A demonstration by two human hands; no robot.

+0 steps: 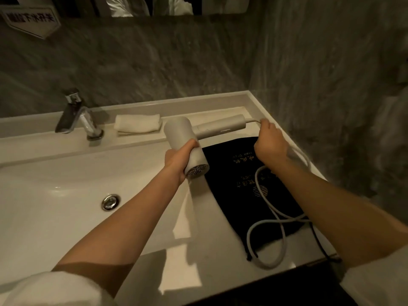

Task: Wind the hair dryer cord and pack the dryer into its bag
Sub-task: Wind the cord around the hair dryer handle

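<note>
A pale grey hair dryer [183, 133] is held above the counter, its barrel pointing back toward me and its handle pointing right. My left hand [178, 159] is wrapped around the barrel near the rear grille. My right hand [270, 143] grips the cord close to where it leaves the handle's end. The grey cord [278, 219] runs down past my right wrist and lies in loose loops over a black drawstring bag [229, 173] with gold lettering, flat on the counter.
A white sink basin [66, 184] with a metal drain [110, 202] lies to the left. A chrome faucet [77, 115] and a folded white towel [138, 125] sit on the back ledge. Grey stone walls close in behind and on the right.
</note>
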